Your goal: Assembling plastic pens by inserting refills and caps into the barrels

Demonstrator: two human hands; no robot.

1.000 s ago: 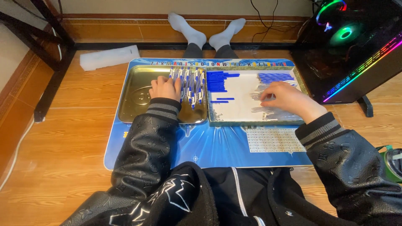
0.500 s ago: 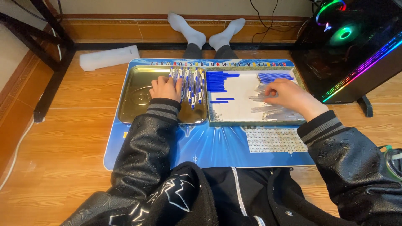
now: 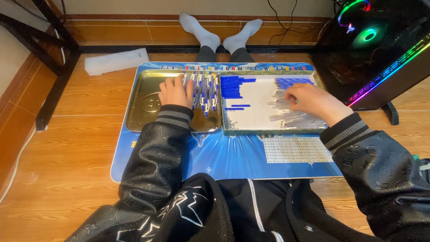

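Observation:
My left hand (image 3: 174,91) rests palm down in a gold metal tray (image 3: 143,105), its fingers on a row of several assembled blue and white pens (image 3: 206,92). My right hand (image 3: 311,101) reaches into a white-lined tray (image 3: 255,114) and its fingers touch a pile of clear pen barrels (image 3: 291,117). Whether it has pinched one is hidden by the fingers. In that tray lie blue pen caps (image 3: 233,85) at the far left and blue refills (image 3: 293,82) at the far right. Both trays sit on a blue mat (image 3: 237,154).
My legs in white socks (image 3: 215,33) stretch out beyond the mat. A white foam block (image 3: 116,60) lies on the wooden floor at the far left. A lit computer case (image 3: 376,49) stands at the right, a dark table leg (image 3: 53,89) at the left.
My right hand has shifted slightly left over the clear barrels. My left hand stays on the pens in the gold tray.

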